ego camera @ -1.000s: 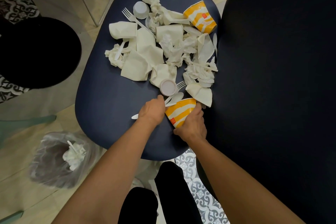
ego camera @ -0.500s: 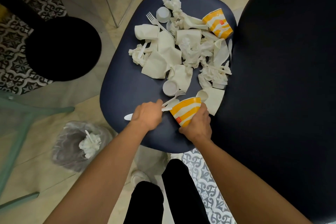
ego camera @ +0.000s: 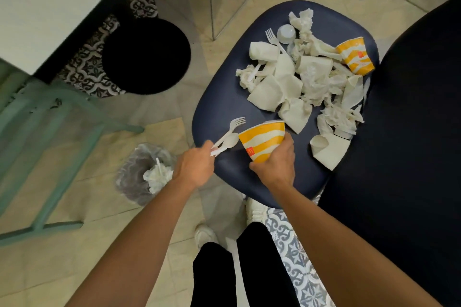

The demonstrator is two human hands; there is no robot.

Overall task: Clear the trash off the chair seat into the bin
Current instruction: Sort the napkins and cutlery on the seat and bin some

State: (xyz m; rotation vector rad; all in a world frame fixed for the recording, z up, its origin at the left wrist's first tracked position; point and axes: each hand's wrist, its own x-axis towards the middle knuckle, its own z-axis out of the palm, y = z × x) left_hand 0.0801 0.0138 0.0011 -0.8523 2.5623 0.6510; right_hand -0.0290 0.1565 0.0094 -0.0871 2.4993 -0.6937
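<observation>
Pinched white plastic fork [ego camera: 234,124] and spoon [ego camera: 230,141] in fingers [ego camera: 208,145] of left hand [ego camera: 193,166], clasped orange-and-white striped paper cup [ego camera: 262,139] in fingers [ego camera: 288,141] of right hand [ego camera: 275,163], over dark blue chair seat [ego camera: 222,99].

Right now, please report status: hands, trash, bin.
Left hand pinches plastic cutlery. Right hand grips striped cup. Trash pile on chair seat. Bin left of seat; nothing blocking.
</observation>
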